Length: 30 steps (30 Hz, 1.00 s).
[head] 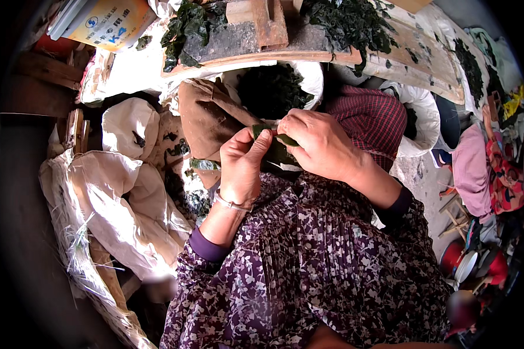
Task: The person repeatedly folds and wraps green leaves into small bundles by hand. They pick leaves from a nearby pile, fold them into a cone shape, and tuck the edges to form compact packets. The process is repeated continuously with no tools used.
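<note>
Both my hands meet over my lap on a dark green strip of seaweed [287, 140]. My left hand [243, 163], with a bracelet [231, 204] at its wrist, pinches one part between thumb and forefinger. Close beside it, my right hand [321, 141] grips the strip, its fingers curled and partly hiding the piece. Just beyond the hands is a white-lined container [315, 85] holding a heap of dark seaweed [273, 87]. Brown cloth [201, 122] covers one leg and red checked cloth [367, 113] the other.
A wooden board [227, 43] with seaweed piles [349, 26] spans the far side. A printed plastic bucket [109, 24] stands far left. White sacks [113, 187] lie at left. Another white-lined container [423, 118] is at right, near a pink cloth [471, 170].
</note>
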Available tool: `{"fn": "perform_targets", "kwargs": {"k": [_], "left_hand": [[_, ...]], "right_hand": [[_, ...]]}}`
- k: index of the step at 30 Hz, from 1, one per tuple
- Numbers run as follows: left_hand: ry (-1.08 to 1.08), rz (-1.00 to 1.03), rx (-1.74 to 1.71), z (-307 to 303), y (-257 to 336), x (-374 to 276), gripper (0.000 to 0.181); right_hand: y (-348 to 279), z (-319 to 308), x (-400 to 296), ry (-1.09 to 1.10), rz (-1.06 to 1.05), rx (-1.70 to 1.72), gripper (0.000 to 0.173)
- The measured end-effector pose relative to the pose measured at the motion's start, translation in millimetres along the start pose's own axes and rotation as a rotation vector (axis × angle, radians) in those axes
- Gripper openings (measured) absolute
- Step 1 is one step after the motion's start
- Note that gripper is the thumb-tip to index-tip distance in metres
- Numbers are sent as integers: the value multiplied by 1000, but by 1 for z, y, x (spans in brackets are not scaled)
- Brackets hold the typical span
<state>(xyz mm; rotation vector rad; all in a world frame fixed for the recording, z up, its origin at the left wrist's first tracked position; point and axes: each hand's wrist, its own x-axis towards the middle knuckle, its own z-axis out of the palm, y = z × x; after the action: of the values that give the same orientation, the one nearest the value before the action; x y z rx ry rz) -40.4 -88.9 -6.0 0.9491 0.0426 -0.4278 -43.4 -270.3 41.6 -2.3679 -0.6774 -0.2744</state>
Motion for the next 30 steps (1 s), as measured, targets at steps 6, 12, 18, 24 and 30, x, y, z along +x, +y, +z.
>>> {"fn": "perform_targets", "kwargs": {"k": [6,12,18,24,30], "left_hand": [[154,-109,-94,-7,-14,14,9],[183,-129,-215,-14,6,19,7],[219,-140,-271,1,25,24,9],[127,-96,-252,11,64,21,19],[-67,-3,-128,9,87,21,27]], "right_hand": [[-18,17,-11,-60,-247,-87,10],[-10,10,-29,6,-80,69,25],[-7,14,-32,-60,-137,-97,6],[28,42,-58,-225,-149,-173,25],[40,46,-70,-130,246,193,32]]}}
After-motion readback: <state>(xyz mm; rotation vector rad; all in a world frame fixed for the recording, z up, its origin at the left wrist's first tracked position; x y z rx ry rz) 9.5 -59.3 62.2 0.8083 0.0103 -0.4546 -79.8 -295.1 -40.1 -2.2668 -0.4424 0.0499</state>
